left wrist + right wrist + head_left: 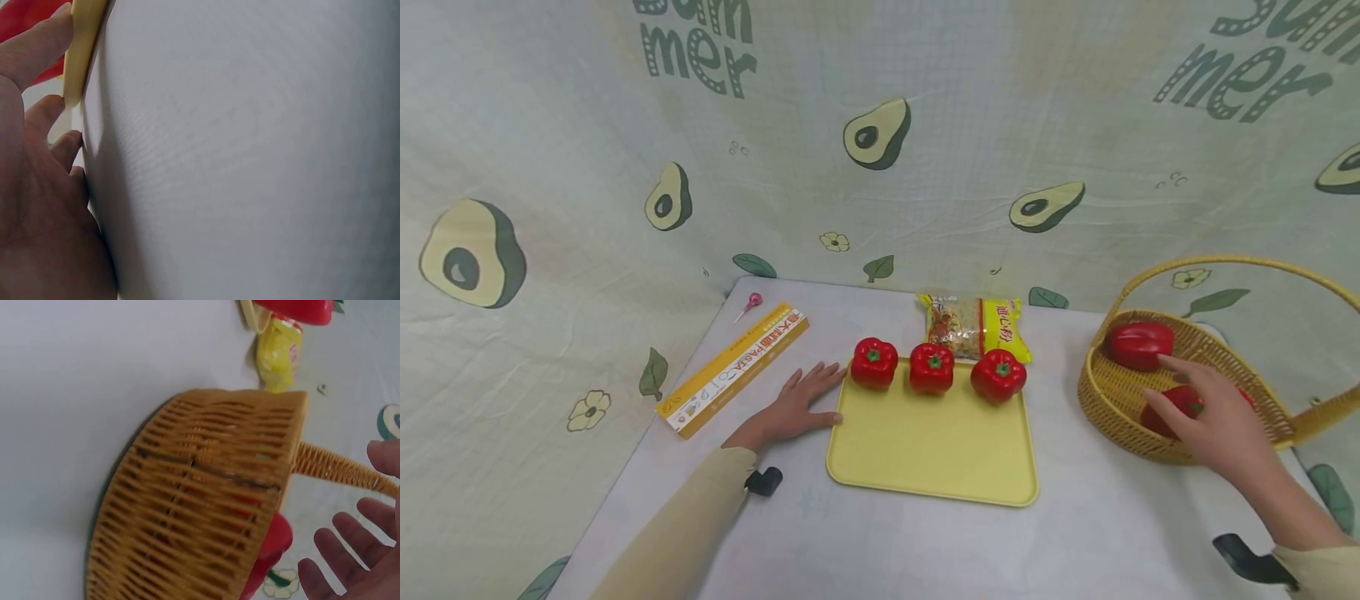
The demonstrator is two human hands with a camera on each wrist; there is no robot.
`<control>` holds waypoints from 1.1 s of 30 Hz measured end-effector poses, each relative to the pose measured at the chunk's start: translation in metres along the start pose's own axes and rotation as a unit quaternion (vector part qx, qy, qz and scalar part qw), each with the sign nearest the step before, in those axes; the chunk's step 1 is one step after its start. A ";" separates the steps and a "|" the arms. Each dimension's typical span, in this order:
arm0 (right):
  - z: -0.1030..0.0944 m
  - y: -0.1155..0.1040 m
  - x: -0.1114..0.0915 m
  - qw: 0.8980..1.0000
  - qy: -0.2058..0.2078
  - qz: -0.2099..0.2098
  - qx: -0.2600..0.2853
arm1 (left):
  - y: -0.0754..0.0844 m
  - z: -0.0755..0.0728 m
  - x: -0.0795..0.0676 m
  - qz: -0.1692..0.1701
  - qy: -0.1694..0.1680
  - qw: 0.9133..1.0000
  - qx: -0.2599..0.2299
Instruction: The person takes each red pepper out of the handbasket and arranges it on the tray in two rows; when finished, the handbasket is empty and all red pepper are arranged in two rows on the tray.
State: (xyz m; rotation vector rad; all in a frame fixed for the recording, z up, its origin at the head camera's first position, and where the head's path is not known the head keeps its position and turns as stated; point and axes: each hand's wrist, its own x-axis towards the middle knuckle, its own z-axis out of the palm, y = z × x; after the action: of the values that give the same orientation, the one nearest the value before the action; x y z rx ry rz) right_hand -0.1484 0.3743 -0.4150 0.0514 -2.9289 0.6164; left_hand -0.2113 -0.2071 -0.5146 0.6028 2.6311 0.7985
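My left hand (796, 406) rests on the table with its fingers spread, touching the left edge of a yellow tray (932, 458). Along the tray's far side stand three red bell peppers (932, 368) in a row. Over a wicker basket (1108, 408) on the right hovers my right hand (1221, 417), fingers apart, holding nothing. Inside the basket lie a red bell pepper (1140, 345) at the back and another red pepper (1187, 402) below the hand, partly hidden by it. The right wrist view shows the loose fingers above the basket's rim.
A yellow pasta box (733, 371) lies left of the tray, with a small pink-topped stick (749, 303) behind it. Behind the peppers is a yellow food packet (977, 327). The basket's tall handle (1247, 260) arches above its right side.
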 end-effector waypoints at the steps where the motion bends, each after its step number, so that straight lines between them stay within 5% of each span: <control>1: -0.001 0.003 -0.001 1.000 0.003 0.002 -0.001 | 0.000 0.000 0.000 0.000 0.000 1.000 0.000; 7: -0.005 0.021 -0.004 1.000 0.009 0.012 -0.015 | 0.001 0.000 -0.001 0.002 -0.001 1.000 0.001; 20: -0.007 0.041 -0.007 0.994 -0.046 0.082 -0.050 | 0.001 0.000 0.000 0.008 0.000 1.000 -0.001; 33: -0.003 0.044 -0.003 0.993 -0.081 0.076 -0.047 | 0.000 0.000 0.000 0.003 0.000 1.000 0.001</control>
State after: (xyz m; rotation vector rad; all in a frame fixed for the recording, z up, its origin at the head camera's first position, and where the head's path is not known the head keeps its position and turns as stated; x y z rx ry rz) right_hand -0.1473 0.4156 -0.4302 -0.1394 -3.1365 0.5170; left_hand -0.2116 -0.2071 -0.5150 0.6115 2.6309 0.7985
